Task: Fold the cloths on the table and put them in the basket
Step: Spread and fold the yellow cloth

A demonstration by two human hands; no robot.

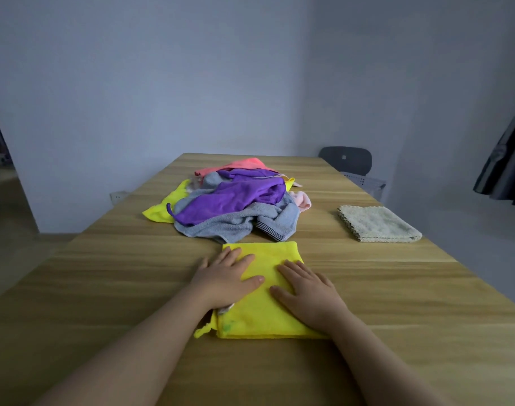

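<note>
Both flat, my left hand (225, 278) and right hand (309, 294) press the yellow cloth (262, 312) on the surface (104, 288) to keep its fold.

A plain room in a home: bare pale walls (162, 83), a wooden tabletop (104, 288), a dark chair (345, 159), a wall socket (117, 196), and a dark curtain (508, 162).

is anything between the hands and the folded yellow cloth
Nothing visible: the left hand and right hand both lie flat, directly on the yellow cloth. No basket is in view, so that path cannot be judged.
</note>
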